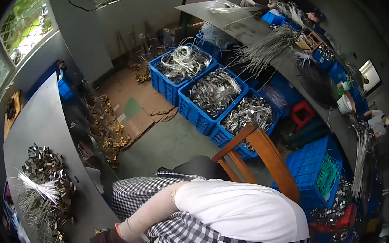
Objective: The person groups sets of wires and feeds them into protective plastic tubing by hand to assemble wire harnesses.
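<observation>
My right hand (109, 241), in a dark reddish-brown glove, is at the lower edge over the grey metal tabletop (33, 115). A beige sleeve covers the arm, below a white short sleeve and a black-and-white checked apron. At the glove's edge shows a small brass-coloured metal piece (98, 231); whether the fingers grip it cannot be told, as they are dark and partly cut off. Farther left on the tabletop lies a heap of dark metal clips with wires (39, 202). A white tied bundle of strands (40, 186) rests on it. My left hand is out of view.
Blue crates (211, 92) of wired metal parts stand on the floor ahead. A wooden chair (275, 162) is close behind my shoulder. Brass-coloured parts (109, 127) lie on cardboard (118, 86). Two other people work along a long table (245, 30) with wire bundles (272, 47).
</observation>
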